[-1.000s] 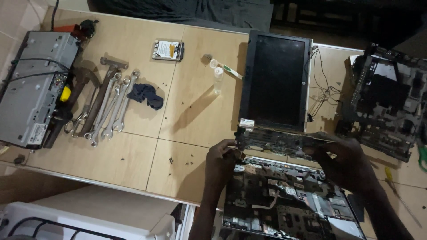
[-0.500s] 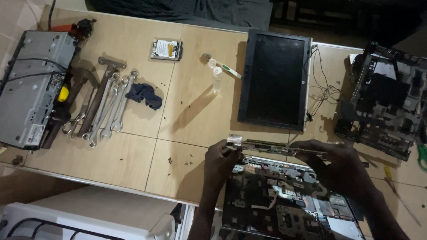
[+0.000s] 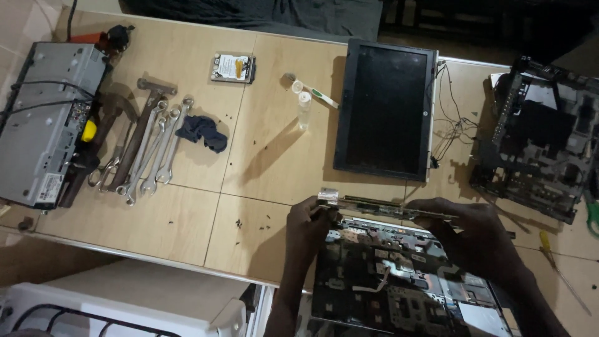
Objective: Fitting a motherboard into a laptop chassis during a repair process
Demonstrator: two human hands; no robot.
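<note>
An opened laptop base (image 3: 399, 281) with bare circuit boards lies at the table's near edge. Over its far edge both my hands hold a long, thin circuit board strip (image 3: 380, 205) with a metal hinge at its left end. My left hand (image 3: 310, 218) grips the hinge end. My right hand (image 3: 477, 228) holds the right end. The strip lies nearly edge-on to the camera, just above the base.
A detached laptop screen (image 3: 387, 109) lies beyond the hands, loose wires to its right. A black plastic chassis (image 3: 540, 134) sits far right. Wrenches (image 3: 150, 150), a hammer, a dark cloth (image 3: 203, 131), a hard drive (image 3: 233, 67), a metal unit (image 3: 43, 118) and a screwdriver (image 3: 561, 271) lie around.
The board strip has tilted from showing its flat face to lying nearly edge-on and lower over the base. Both hands have kept their grip on its ends.
</note>
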